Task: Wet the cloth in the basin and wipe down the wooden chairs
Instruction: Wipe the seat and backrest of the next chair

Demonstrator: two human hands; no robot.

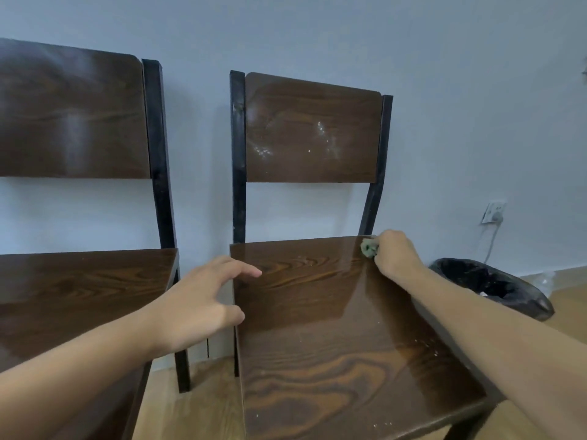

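Two dark wooden chairs with black metal frames stand side by side against the wall. My right hand is closed around a small greenish cloth and presses it on the back right corner of the right chair's seat. That seat looks glossy, with pale specks near its front and right edge. White smears mark its backrest. My left hand hovers with fingers spread at the seat's left edge, in the gap beside the left chair. No basin is in view.
A black bin lined with a black bag sits on the wooden floor right of the chair. A wall socket with a white plug and cable is above it. A narrow gap separates the two chairs.
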